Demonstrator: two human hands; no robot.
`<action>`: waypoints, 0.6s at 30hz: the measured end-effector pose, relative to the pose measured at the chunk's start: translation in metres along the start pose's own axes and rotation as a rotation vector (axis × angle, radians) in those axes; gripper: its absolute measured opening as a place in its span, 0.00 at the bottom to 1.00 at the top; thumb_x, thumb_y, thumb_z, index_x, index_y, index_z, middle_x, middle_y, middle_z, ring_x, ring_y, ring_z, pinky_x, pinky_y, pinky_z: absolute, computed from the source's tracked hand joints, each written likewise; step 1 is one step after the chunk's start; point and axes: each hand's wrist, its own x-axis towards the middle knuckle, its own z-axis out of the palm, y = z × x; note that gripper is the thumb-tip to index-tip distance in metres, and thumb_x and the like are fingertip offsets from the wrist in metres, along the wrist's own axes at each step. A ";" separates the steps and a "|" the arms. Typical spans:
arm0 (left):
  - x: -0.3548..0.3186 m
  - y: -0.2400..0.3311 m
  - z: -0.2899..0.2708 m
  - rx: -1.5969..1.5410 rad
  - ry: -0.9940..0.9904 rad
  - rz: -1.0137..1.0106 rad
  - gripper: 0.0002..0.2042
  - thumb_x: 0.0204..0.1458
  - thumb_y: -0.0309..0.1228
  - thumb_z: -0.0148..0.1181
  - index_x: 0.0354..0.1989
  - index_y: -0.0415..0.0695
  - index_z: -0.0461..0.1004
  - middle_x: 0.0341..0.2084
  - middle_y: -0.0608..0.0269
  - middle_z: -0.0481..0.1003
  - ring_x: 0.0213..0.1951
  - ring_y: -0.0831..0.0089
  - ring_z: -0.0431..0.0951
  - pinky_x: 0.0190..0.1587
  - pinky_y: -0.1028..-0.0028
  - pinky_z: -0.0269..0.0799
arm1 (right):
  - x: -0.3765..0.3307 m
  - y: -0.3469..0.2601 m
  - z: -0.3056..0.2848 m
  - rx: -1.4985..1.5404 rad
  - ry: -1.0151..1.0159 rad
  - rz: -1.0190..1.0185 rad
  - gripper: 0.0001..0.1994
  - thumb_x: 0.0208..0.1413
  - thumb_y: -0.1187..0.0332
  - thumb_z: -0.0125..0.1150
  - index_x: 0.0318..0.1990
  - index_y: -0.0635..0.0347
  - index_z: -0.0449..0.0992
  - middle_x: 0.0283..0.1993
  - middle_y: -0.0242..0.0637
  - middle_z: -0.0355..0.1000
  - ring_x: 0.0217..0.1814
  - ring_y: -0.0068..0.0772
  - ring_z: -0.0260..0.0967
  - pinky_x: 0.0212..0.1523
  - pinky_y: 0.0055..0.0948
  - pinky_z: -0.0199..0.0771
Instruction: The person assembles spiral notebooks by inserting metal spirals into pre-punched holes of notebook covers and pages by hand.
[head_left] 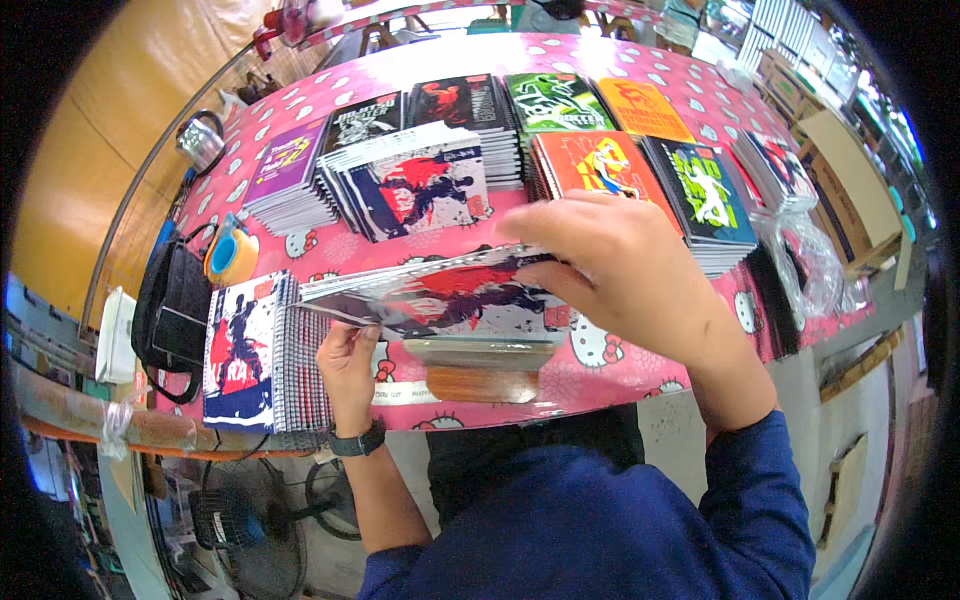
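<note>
Just above the near part of the table, my hands hold a spiral notebook point(470, 300) with a red, white and dark blue cover, tilted and slightly blurred. My left hand point(350, 362) is closed on its lower left corner, thumb along the edge. My right hand point(615, 270) grips its right end, fingers above and thumb on the cover. Beneath the notebook, a brown wood-look block point(482, 386) with a greyish upper part is partly hidden. Close to my left hand stands a stack of similar spiral notebooks point(245, 350). Another such stack point(425, 190) lies beyond the held one.
Stacks of purple point(285, 165), green point(558, 102), orange point(645, 108) and dark notebooks point(705, 195) line the pink patterned table point(330, 265). A black bag point(172, 315) and tape rolls point(232, 255) are at left. Clear plastic point(808, 265) hangs near cardboard boxes point(850, 190) at right.
</note>
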 end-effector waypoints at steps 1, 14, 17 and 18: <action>0.001 -0.004 0.001 -0.050 0.034 0.000 0.05 0.51 0.22 0.57 0.36 0.38 0.74 0.30 0.68 0.74 0.34 0.83 0.69 0.39 0.81 0.64 | -0.006 0.007 0.004 0.120 0.105 0.026 0.19 0.41 0.71 0.66 0.44 0.59 0.72 0.33 0.39 0.73 0.35 0.33 0.73 0.37 0.29 0.72; 0.002 0.005 -0.017 0.081 -0.111 -0.194 0.22 0.47 0.28 0.61 0.52 0.36 0.66 0.45 0.57 0.72 0.47 0.72 0.71 0.52 0.73 0.63 | -0.124 0.028 0.093 0.762 -0.027 0.557 0.21 0.45 0.75 0.62 0.50 0.59 0.70 0.46 0.39 0.71 0.48 0.31 0.68 0.45 0.29 0.67; 0.002 0.010 -0.005 -0.181 -0.242 -0.010 0.45 0.39 0.39 0.64 0.65 0.39 0.46 0.60 0.45 0.56 0.63 0.60 0.55 0.65 0.65 0.44 | -0.126 0.016 0.096 0.931 0.200 0.560 0.32 0.45 0.74 0.61 0.61 0.60 0.56 0.59 0.43 0.60 0.61 0.35 0.58 0.59 0.33 0.57; 0.001 0.005 0.008 -0.197 -0.280 -0.014 0.45 0.39 0.39 0.64 0.65 0.39 0.46 0.60 0.45 0.56 0.63 0.60 0.55 0.65 0.65 0.44 | -0.128 0.012 0.099 1.024 0.238 0.564 0.37 0.45 0.72 0.62 0.63 0.61 0.50 0.62 0.45 0.53 0.65 0.38 0.51 0.63 0.34 0.50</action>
